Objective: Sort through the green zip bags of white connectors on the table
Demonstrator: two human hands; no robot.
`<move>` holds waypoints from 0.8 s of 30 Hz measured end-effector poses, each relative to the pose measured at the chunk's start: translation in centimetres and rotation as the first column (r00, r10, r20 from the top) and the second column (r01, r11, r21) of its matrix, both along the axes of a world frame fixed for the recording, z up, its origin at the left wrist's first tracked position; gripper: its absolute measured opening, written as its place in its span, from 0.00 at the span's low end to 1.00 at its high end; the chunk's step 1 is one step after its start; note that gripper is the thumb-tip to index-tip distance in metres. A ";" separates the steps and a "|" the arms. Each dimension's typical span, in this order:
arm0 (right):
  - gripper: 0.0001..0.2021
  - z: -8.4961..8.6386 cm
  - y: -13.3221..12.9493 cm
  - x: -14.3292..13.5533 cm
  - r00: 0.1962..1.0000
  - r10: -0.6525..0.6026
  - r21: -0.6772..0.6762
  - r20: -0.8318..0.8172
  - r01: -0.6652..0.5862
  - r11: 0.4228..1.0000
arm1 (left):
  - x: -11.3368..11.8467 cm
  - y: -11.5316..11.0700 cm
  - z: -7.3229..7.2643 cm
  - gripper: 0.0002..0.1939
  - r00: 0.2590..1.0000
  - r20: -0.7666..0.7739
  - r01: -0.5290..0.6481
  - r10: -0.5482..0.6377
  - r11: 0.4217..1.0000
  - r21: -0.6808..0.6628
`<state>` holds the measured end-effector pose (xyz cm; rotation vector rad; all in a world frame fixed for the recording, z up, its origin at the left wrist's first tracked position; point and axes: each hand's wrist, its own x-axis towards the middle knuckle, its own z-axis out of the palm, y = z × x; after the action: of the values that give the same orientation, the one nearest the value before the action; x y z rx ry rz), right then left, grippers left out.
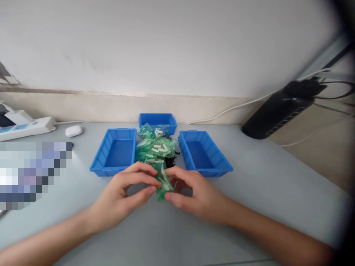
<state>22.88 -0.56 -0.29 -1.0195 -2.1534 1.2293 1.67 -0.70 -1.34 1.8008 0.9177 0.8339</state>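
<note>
A small green bag (163, 183) is held between both hands just above the table (249, 207), in front of the person and midway between the two forearms. It is pinched by the left hand (124, 195) from its left side, thumb and forefinger closed on it, and by the right hand (194, 194) from its right side in the same narrow pinch. The bag's long axis runs roughly away from the person, tilted a little toward the right at the near end; its lower tip hangs below the fingers. Neither hand is clearly nearer: the bag is shared evenly.

Directly beyond the hands, a pile of like bags (155, 147) is heaped (green, clear film, pale small parts inside; too tangled to be counted). Some small black pieces (170, 161) are seen at the pile's near right edge.

Three blue bins are counted. The left bin (115, 152) lies just left of the pile, the right bin (203, 153) just right of it, and the back bin (158, 120) behind it, partly covered by bags. The two side bins show bare floors.

Further off, one white power strip (27, 128) and one white earbud case (73, 130) are seen at the left, and one black device (280, 109) at the right against the wall.
</note>
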 end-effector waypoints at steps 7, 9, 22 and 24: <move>0.07 -0.2 0.2 0.4 0.999 0.001 0.111 0.044 -0.006 0.994 | 0.6 0.3 -0.2 0.13 0.991 0.034 -0.122 0.132 0.971 -0.203; 0.08 -0.3 0.1 0.4 0.999 -0.022 0.071 0.043 0.019 0.997 | 0.6 0.3 -0.1 0.08 0.995 0.008 -0.098 0.103 0.968 -0.231; 0.12 0.0 0.3 0.3 0.994 -0.051 -0.130 0.094 0.063 0.989 | 0.5 -0.3 0.2 0.08 0.991 -0.071 -0.118 0.110 0.986 -0.118; 0.09 -0.1 0.4 0.3 0.992 -0.091 -0.112 0.091 0.101 0.988 | 0.4 -0.3 0.2 0.08 0.988 -0.075 -0.144 0.138 0.986 -0.080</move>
<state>23.13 -0.20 -0.42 -1.2318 -2.0889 1.3000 2.11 -0.99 -1.13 1.7155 1.1200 0.8116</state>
